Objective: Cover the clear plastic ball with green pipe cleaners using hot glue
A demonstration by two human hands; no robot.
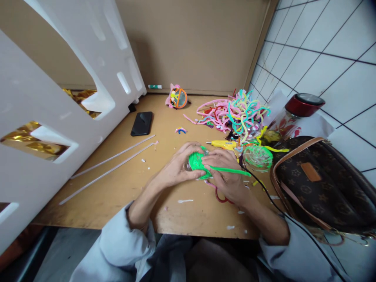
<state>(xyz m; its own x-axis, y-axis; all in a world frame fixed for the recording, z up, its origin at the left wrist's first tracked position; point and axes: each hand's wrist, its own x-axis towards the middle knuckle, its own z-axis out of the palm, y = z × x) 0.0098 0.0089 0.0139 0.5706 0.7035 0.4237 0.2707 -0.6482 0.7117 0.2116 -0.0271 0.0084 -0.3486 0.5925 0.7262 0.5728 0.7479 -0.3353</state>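
Between my two hands is a clear round ball (187,166) partly covered with fuzzy green pipe cleaner (196,161). My left hand (182,161) wraps round its left side, thumb at the lower edge. Pressed onto the green part are the fingers of my right hand (225,172), closed on the pipe cleaner, whose loose green end sticks out to the right. Just beyond that hand lies a yellow glue gun (222,144). A second clear ball (258,158) with green strands sits to its right. Red-handled scissors (221,196) are partly hidden beneath my right hand.
Behind the hands a tangled pile of pipe cleaners (235,111) stands near a red-lidded bottle (299,107). A brown handbag (326,184) fills the right side, with a black cord crossing beside it. Glue sticks (108,170), a phone (141,123) and a decorated ball (178,97) lie left and back.
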